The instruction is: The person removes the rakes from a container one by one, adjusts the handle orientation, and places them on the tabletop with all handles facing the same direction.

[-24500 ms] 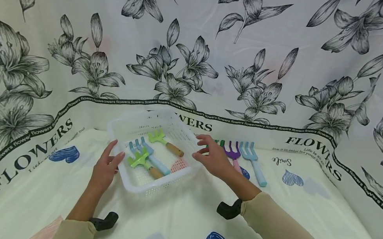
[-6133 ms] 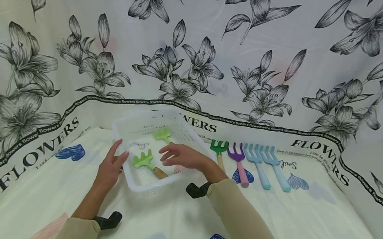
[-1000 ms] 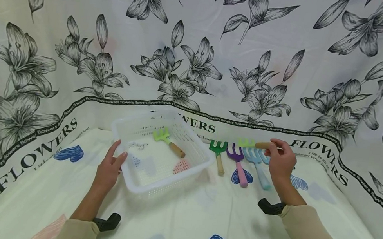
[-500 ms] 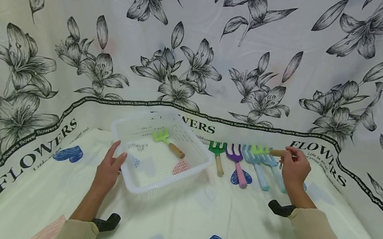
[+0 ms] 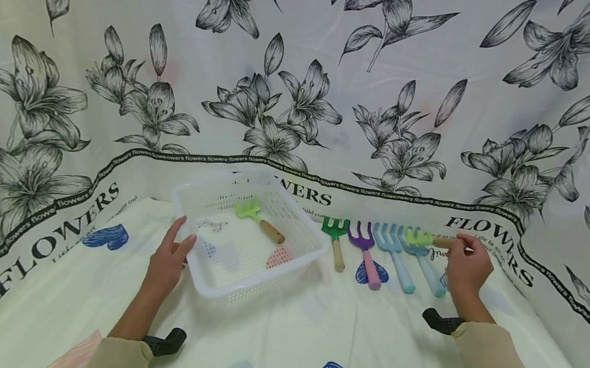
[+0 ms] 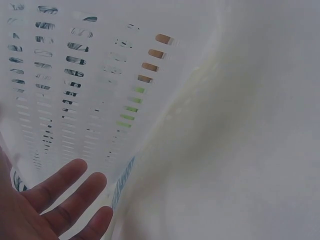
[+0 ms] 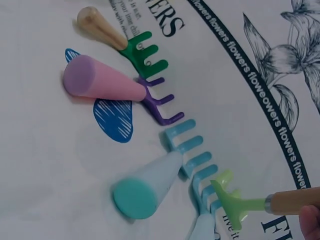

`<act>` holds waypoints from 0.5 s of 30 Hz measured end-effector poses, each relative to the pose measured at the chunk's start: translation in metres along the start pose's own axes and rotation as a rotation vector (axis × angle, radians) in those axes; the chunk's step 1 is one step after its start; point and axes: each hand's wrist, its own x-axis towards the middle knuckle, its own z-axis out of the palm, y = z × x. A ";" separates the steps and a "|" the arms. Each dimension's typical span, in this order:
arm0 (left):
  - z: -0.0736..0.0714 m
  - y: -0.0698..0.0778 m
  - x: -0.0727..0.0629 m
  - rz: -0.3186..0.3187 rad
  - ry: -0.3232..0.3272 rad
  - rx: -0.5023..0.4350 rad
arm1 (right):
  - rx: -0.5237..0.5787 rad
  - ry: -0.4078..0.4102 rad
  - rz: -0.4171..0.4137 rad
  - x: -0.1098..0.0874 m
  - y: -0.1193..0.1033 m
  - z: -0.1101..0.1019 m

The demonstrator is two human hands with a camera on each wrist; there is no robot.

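My left hand (image 5: 168, 260) holds the left rim of a white plastic basket (image 5: 239, 290), thumb over the edge. In the left wrist view, several of its fingers (image 6: 65, 185) extend beside the slotted wall. One light-green hand rake (image 5: 270, 230) with a wooden handle lies in the basket. My right hand (image 5: 468, 267) pinches the wooden handle of another light-green hand rake (image 5: 420, 238), held level above a light-blue rake (image 5: 432, 275). Its tines point left. In the right wrist view, only a fingertip shows on that handle.
Right of the basket, a row of rakes lies on the cloth: a green one (image 5: 339, 253) with wooden handle, a purple one (image 5: 370, 265) with pink handle, and another light-blue one (image 5: 400, 269). Flowered fabric (image 5: 306, 88) rises behind them.
Over the last second, my right hand has moved right and slightly down with the light-green rake, uncovering the light-blue rakes. My left hand and the basket have stayed in place.
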 end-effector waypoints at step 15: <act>0.001 -0.001 -0.001 0.003 0.002 -0.003 | -0.075 0.045 0.042 0.000 0.020 -0.012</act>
